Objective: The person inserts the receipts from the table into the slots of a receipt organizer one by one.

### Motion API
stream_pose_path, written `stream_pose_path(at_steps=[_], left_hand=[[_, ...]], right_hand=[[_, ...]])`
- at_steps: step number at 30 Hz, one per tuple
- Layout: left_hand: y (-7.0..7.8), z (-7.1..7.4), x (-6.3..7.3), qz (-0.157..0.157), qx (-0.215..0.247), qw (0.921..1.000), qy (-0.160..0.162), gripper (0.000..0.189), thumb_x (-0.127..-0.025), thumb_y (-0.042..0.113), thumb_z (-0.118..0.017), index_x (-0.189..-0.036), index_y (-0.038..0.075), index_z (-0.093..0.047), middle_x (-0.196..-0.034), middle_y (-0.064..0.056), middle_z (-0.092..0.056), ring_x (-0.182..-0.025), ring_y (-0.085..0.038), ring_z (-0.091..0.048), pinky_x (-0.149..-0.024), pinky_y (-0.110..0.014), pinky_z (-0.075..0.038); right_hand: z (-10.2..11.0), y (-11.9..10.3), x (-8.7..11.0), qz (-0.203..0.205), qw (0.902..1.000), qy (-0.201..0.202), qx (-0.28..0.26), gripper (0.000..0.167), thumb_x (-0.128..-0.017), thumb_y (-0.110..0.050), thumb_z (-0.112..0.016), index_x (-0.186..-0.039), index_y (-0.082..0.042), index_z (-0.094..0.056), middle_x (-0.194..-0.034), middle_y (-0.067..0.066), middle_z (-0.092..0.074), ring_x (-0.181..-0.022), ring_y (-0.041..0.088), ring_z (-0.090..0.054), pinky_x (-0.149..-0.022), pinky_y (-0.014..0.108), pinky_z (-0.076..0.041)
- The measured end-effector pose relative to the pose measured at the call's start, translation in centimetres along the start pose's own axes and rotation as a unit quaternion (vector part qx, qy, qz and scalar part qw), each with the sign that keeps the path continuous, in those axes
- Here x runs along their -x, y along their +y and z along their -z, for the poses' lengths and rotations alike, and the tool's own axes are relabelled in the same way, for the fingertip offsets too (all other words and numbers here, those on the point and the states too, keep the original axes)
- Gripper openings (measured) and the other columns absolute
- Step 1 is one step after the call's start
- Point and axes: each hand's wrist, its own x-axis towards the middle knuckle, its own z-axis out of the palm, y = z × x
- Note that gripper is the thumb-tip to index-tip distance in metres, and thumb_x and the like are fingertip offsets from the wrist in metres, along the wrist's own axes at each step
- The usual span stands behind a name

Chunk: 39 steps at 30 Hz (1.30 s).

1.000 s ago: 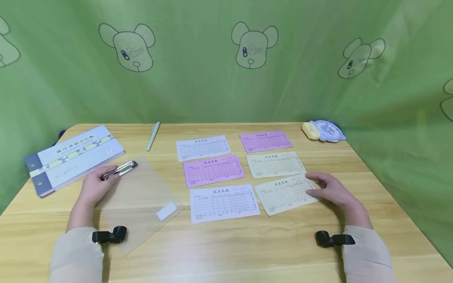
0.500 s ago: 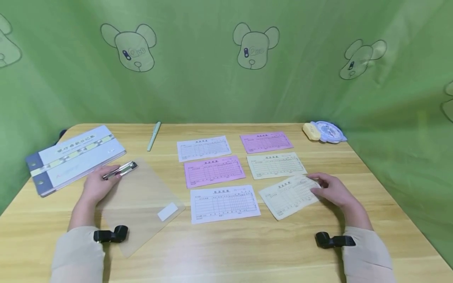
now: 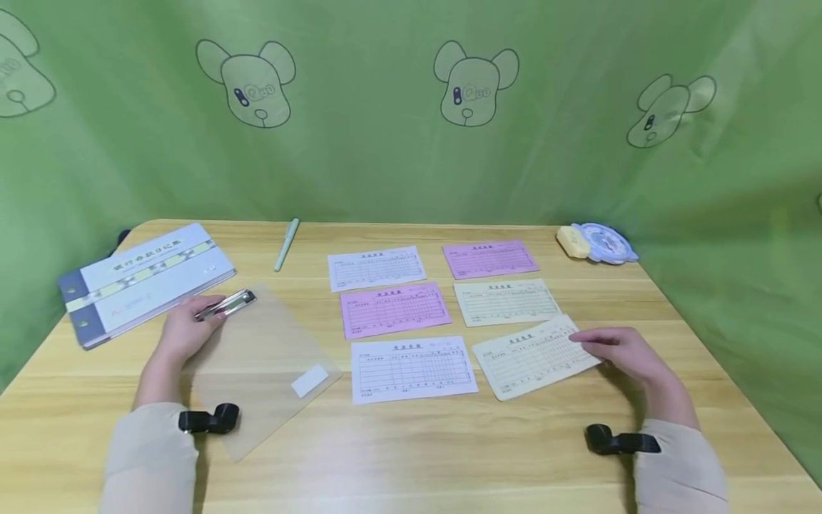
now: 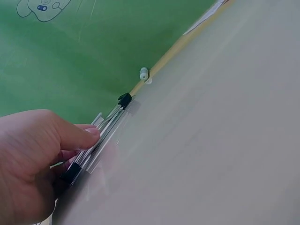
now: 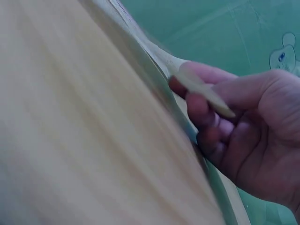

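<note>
My left hand (image 3: 188, 328) grips the metal clip (image 4: 101, 136) of a translucent clipboard (image 3: 257, 371), thumb on top of the clip in the left wrist view. The board lies slantwise on the table, with a white label near its right corner. At the right, my right hand (image 3: 626, 353) pinches the right edge of a cream printed form slip (image 3: 529, 360) between thumb and fingers. In the right wrist view that slip (image 5: 199, 86) is seen nearly edge-on, its edge raised. Beside it lie a white form slip (image 3: 411, 370) and another cream slip (image 3: 504, 303).
Farther back are two pink slips, one (image 3: 394, 310) left and one (image 3: 490, 258) right, and another white slip (image 3: 375, 268). A blue-and-white account book (image 3: 150, 278) lies left, a green pen (image 3: 287, 244) behind. A blue round item (image 3: 604, 243) and a yellow block (image 3: 573, 242) sit back right.
The cream slip in my right hand has turned and shifted slightly right, away from the white slip. My left hand keeps its grip on the clip. The head view has swung slightly.
</note>
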Motion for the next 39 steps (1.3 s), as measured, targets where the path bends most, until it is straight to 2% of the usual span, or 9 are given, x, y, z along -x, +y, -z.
stream_pose_path(at_steps=[5, 8, 15, 21, 22, 28, 32, 35, 39], left_hand=[[0.1, 0.0, 0.0, -0.002, 0.009, 1.0000, 0.004, 0.034, -0.080, 0.004, -0.053, -0.111, -0.011, -0.049, -0.109, -0.029, -0.045, -0.101, -0.043, -0.038, -0.085, -0.053, -0.028], [0.2, -0.1, 0.0, 0.005, 0.013, 0.9999, -0.001, 0.036, -0.081, 0.006, -0.053, -0.112, -0.011, -0.049, -0.111, -0.029, -0.044, -0.102, -0.043, -0.038, -0.085, -0.053, -0.027], [0.7, -0.3, 0.0, -0.003, 0.018, 0.9998, 0.006, 0.036, -0.080, 0.007, -0.056, -0.111, -0.011, -0.050, -0.108, -0.030, -0.047, -0.100, -0.042, -0.040, -0.084, -0.052, -0.029], [0.8, -0.4, 0.0, -0.005, 0.015, 0.9999, 0.005, 0.036, -0.080, 0.008, -0.056, -0.111, -0.011, -0.051, -0.109, -0.030, -0.047, -0.100, -0.041, -0.040, -0.083, -0.051, -0.029], [0.9, -0.4, 0.0, -0.005, 0.016, 0.9999, 0.005, 0.036, -0.080, 0.008, -0.057, -0.111, -0.011, -0.051, -0.109, -0.030, -0.047, -0.099, -0.041, -0.040, -0.083, -0.051, -0.029], [1.0, -0.4, 0.1, 0.003, 0.022, 0.9997, -0.010, 0.037, -0.081, 0.009, -0.057, -0.111, -0.010, -0.051, -0.109, -0.029, -0.046, -0.100, -0.041, -0.040, -0.084, -0.052, -0.029], [1.3, -0.4, 0.2, 0.011, 0.023, 0.9992, -0.031, 0.037, -0.082, 0.011, -0.057, -0.112, -0.010, -0.050, -0.110, -0.029, -0.045, -0.101, -0.042, -0.039, -0.085, -0.052, -0.028], [1.5, -0.4, 0.2, 0.013, 0.020, 0.9989, -0.039, 0.037, -0.081, 0.011, -0.057, -0.112, -0.010, -0.050, -0.110, -0.029, -0.045, -0.102, -0.042, -0.039, -0.085, -0.052, -0.028], [1.6, -0.4, 0.2, 0.009, 0.018, 0.9991, -0.037, 0.036, -0.081, 0.011, -0.058, -0.110, -0.009, -0.052, -0.108, -0.029, -0.047, -0.101, -0.041, -0.040, -0.084, -0.051, -0.029]], right_hand=[[0.8, 0.3, 0.5, 0.013, 0.9960, -0.014, -0.087, 0.029, -0.084, -0.015, -0.056, -0.107, 0.002, -0.059, -0.101, -0.012, -0.057, -0.089, -0.007, -0.048, -0.072, 0.014, -0.041], [1.0, 0.0, 0.6, 0.041, 0.9893, -0.025, -0.138, 0.026, -0.084, -0.010, -0.056, -0.107, 0.000, -0.059, -0.100, -0.018, -0.056, -0.092, -0.006, -0.049, -0.073, 0.013, -0.041], [0.4, -2.0, 0.0, 0.041, 0.9828, -0.023, -0.178, 0.026, -0.083, -0.011, -0.057, -0.109, -0.008, -0.061, -0.103, -0.016, -0.055, -0.094, -0.004, -0.049, -0.074, 0.013, -0.042], [-1.2, -4.3, -2.1, 0.062, 0.9750, -0.033, -0.210, 0.028, -0.082, -0.009, -0.058, -0.110, -0.008, -0.060, -0.107, -0.012, -0.054, -0.095, 0.000, -0.048, -0.076, 0.016, -0.042], [-1.5, -4.8, -2.6, 0.066, 0.9740, -0.037, -0.214, 0.028, -0.082, -0.009, -0.058, -0.110, -0.007, -0.059, -0.106, -0.011, -0.054, -0.089, 0.000, -0.049, -0.074, 0.015, -0.043], [-4.3, -8.9, -4.9, 0.057, 0.9549, -0.043, -0.288, 0.026, -0.082, -0.001, -0.055, -0.103, -0.013, -0.063, -0.102, -0.004, -0.053, -0.076, 0.004, -0.051, -0.068, 0.017, -0.044], [-6.5, -11.2, -6.3, 0.063, 0.9414, -0.046, -0.328, 0.032, -0.081, 0.007, -0.051, -0.098, -0.017, -0.065, -0.104, -0.001, -0.052, -0.077, 0.008, -0.052, -0.069, 0.018, -0.045], [-8.1, -12.7, -7.2, 0.070, 0.9380, -0.054, -0.335, 0.032, -0.081, 0.008, -0.050, -0.099, -0.014, -0.064, -0.105, 0.001, -0.053, -0.076, 0.009, -0.053, -0.068, 0.019, -0.045], [-10.4, -14.4, -8.2, 0.076, 0.9418, -0.067, -0.320, 0.030, -0.080, 0.006, -0.052, -0.108, -0.003, -0.058, -0.109, 0.006, -0.052, -0.069, 0.007, -0.051, -0.063, 0.018, -0.045]])
